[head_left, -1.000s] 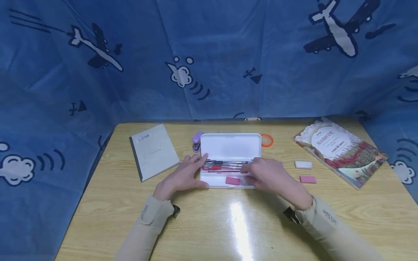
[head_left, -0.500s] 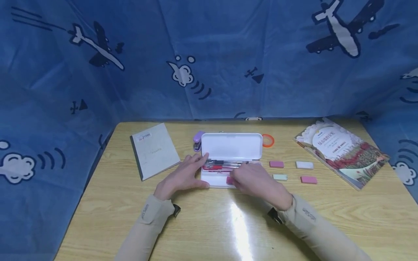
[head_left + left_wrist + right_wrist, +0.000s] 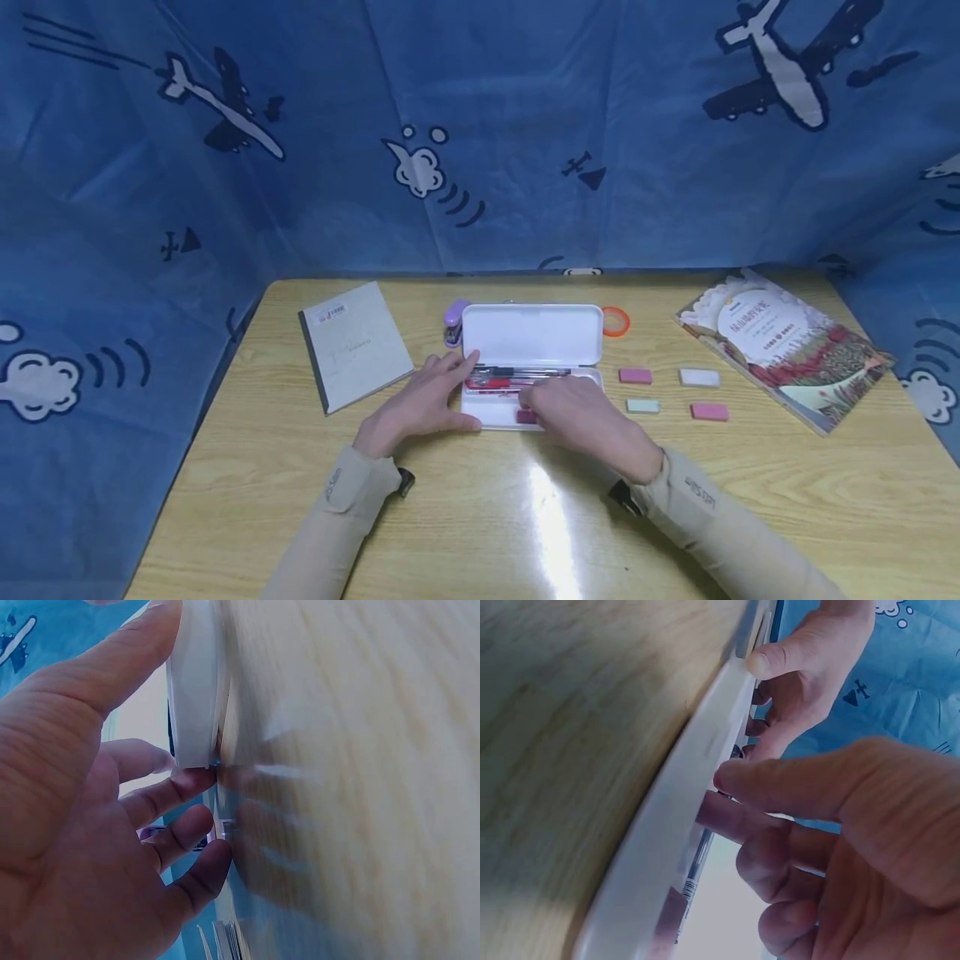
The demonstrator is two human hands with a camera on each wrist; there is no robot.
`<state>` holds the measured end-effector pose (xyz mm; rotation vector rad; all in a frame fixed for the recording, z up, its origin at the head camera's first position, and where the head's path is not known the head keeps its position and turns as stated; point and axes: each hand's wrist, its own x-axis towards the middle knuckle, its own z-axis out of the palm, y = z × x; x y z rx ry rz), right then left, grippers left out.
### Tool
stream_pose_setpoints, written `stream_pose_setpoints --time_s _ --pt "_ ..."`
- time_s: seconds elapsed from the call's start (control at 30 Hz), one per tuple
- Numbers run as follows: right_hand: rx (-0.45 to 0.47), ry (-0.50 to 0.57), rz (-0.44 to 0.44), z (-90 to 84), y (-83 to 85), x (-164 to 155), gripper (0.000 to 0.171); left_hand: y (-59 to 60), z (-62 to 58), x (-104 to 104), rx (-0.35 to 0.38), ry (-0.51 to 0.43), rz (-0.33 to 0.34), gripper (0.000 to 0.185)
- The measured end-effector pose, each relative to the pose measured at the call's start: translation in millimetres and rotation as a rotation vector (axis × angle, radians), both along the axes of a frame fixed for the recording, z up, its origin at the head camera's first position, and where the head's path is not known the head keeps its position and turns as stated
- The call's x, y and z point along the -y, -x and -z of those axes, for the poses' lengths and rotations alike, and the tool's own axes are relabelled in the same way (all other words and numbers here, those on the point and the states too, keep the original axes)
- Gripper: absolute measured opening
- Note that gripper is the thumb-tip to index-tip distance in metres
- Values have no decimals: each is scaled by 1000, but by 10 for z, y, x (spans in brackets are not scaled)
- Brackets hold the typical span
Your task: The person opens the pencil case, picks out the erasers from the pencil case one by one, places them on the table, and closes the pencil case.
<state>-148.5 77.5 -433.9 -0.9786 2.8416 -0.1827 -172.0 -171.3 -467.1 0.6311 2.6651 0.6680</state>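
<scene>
Your left hand (image 3: 420, 404) rests flat, steadying the pencil case (image 3: 532, 335); your right hand (image 3: 581, 412) pinches a pink eraser (image 3: 526, 416) inside it.

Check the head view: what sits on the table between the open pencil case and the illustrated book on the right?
Four erasers lie between pencil case and book: two pink, one white, one pale green.

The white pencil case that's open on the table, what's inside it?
The pencil case holds several pens, black and red, lying lengthwise, and a pink eraser near its front edge. The right hand covers the case's right part, so anything beneath it cannot be seen.
</scene>
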Motion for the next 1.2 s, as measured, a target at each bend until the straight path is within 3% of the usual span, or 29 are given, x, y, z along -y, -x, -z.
stream_pose_setpoints --time_s 0.2,0.83,1.07,1.2 --pt "-64 18 -18 64 17 -15 23 10 -9 0 6 -7 4 108" --pt "-28 79 0 59 50 -45 18 11 3 11 6 6 -1 107" --pt "-50 214 -2 -65 -1 -346 9 4 10 7 1 -4 6 107" --pt "-42 215 44 -113 -48 -620 13 0 7 9 3 2 5 108"
